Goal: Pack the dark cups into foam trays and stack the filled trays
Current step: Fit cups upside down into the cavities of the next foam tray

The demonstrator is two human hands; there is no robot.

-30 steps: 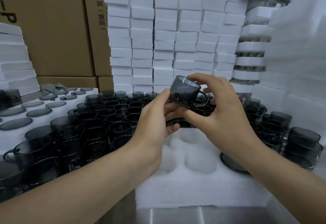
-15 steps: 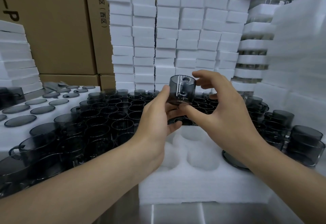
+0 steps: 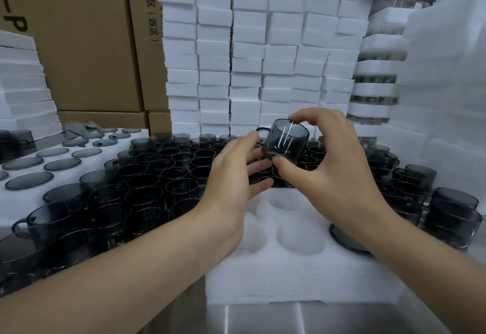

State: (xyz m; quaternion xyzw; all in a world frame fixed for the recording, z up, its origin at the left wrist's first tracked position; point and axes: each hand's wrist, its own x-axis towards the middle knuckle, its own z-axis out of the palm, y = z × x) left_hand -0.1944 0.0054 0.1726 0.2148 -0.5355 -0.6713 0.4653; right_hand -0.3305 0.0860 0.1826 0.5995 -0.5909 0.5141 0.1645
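The small round cup of dark, transparent material (image 3: 285,140) is tilted in the air, with its thin handle at 9 o'clock. The right hand (image 3: 334,165) pinches it, thumb below and fingers above. The left hand (image 3: 234,176), with its fingers loose, is just beside the cup at 8 o'clock.

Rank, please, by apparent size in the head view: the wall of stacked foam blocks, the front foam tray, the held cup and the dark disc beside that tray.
1. wall of stacked foam blocks, despite being farthest.
2. foam tray, nearest the camera.
3. held cup and dark disc: alike; disc partly hidden, so unranked.
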